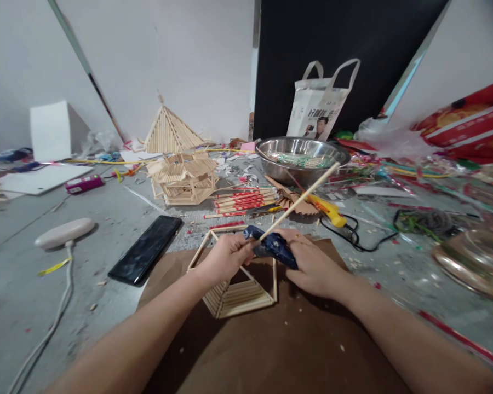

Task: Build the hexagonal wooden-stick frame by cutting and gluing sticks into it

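Note:
My right hand (314,262) is wrapped round a dark blue glue gun (273,245) whose nozzle points left. My left hand (225,257) is closed in a pinch on a long thin wooden stick (299,201) that rises up and to the right from the nozzle. Under both hands lies a pyramid-shaped frame of wooden sticks (236,295), partly filled with rows of sticks, on a brown cardboard sheet (271,345). My left hand hides part of the frame's top.
A black phone (145,249) lies left of the cardboard. Behind are a stick pavilion model (184,178), a stick roof (170,131), red-wrapped chopsticks (242,200), a yellow glue gun (328,210) with black cord, a steel bowl (302,156), and a white cabled device (63,232).

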Available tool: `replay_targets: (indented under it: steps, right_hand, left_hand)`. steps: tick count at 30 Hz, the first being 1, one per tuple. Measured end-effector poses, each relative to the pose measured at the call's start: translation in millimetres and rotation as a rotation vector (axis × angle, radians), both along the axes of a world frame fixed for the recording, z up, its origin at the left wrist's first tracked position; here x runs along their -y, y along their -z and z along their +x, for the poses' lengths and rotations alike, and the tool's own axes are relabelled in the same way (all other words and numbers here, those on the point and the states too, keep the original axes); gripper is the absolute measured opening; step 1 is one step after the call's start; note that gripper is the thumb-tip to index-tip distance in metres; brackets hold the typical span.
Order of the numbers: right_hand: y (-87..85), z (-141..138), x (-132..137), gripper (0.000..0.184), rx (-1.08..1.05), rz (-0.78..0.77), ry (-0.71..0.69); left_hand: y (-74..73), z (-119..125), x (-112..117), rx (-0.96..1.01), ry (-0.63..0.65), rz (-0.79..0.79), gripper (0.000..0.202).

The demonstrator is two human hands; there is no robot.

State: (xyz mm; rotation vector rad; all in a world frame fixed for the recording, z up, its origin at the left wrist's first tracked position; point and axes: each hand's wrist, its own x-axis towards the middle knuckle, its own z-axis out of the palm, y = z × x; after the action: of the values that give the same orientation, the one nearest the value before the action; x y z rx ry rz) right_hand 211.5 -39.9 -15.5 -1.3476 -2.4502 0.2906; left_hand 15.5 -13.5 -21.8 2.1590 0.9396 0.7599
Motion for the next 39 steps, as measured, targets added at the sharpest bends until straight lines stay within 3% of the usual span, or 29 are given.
replay_targets:
  steps: [3,11,23,39]
  right_hand:
    - [-1.3,-0.3,0.7,0.06,-0.002,0.011,0.008]
    - [-4.3,-1.1,1.5,0.052,0.045,0.054,0.014]
    - [-5.6,-2.6,2.5,0.042,0.098,0.0,0.062]
    - [-6.2,-1.9,2.6,0.045,0.055,-0.013,0.041]
  left_hand:
    - [-2.4,0.0,-0.3,0.047,0.07,-0.105,0.03]
    - [-4.2,0.7,0.4,0.102,0.086,-0.121,0.025]
    - [-10.1,-0.5,0.0,0.266,0.203,-0.356,0.023]
    - [-11.6,1.5,2.7,0.336,0.203,-0.456,0.028]
